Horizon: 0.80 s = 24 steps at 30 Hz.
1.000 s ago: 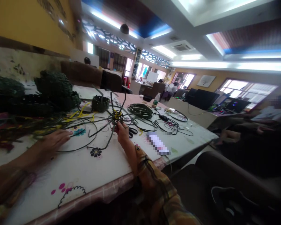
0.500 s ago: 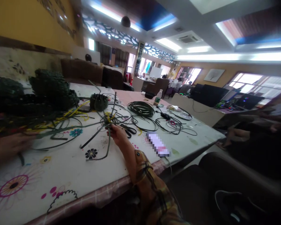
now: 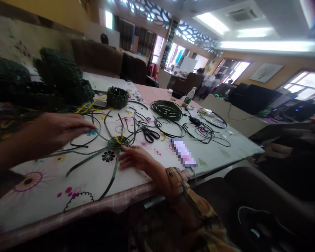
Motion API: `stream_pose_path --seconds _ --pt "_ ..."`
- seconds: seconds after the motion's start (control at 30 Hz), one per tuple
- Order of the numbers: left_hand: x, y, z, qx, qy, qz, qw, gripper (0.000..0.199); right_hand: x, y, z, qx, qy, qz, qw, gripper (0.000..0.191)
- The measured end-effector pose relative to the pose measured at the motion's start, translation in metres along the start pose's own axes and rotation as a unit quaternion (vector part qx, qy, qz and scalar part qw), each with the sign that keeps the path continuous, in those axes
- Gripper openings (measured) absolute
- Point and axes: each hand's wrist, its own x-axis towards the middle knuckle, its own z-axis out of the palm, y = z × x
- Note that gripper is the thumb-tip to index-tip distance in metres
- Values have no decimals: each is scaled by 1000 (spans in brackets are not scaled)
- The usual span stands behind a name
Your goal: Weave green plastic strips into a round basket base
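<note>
A small woven piece of dark green strips (image 3: pixel 118 142) lies near the table's front, its long loose ends spread out like spokes and a yellow tie at its middle. The fingers of my right hand (image 3: pixel 136 156) are closed at its near right edge. My left hand (image 3: pixel 60 128) is above the table to the left, thumb and fingers drawn together in a pinch; what is between them, if anything, does not show. Black-handled scissors (image 3: pixel 149 134) lie just right of the woven piece. Behind it stands a finished-looking round green woven basket (image 3: pixel 117 98).
A coil of green strip (image 3: pixel 166 110) and looser loops (image 3: pixel 199 131) lie to the right, with a phone (image 3: pixel 184 153) and a bottle (image 3: pixel 189 97). Dark green woven items (image 3: pixel 60 77) are heaped at the left. Yellow strips (image 3: pixel 91 105) lie before them.
The woven piece has come down and nearer, with my right hand still at it. My left hand has moved up and right from the left edge. The view has shifted.
</note>
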Motion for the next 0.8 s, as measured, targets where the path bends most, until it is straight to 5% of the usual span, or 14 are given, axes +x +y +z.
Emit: stream_pose_path --seconds 0.1,0.23,0.3,0.37,0.47,0.53,0.63,0.8 --pt "38 19 51 -32 -166 119 978 60 -16 4 -10 -50 12 -18 999 28" --pt "57 2 115 22 -174 124 977 65 -36 7 -27 -201 35 -68 977 31" --pt "58 -16 139 54 -194 126 971 78 -40 6 -36 -309 90 -158 933 26" --pt "57 -30 156 77 -215 138 964 85 -38 6 -45 -427 129 -293 845 15" --pt "52 -37 165 96 -234 150 956 86 -24 9 -55 -556 97 -432 703 36" --pt "46 -34 164 97 -243 145 954 88 -14 10 -59 -610 68 -450 648 55" --pt "38 -30 159 76 -244 132 958 91 -5 7 -61 -677 52 -432 593 66" --pt "31 -25 160 63 -247 102 962 90 -6 4 -62 -748 21 -396 532 52"
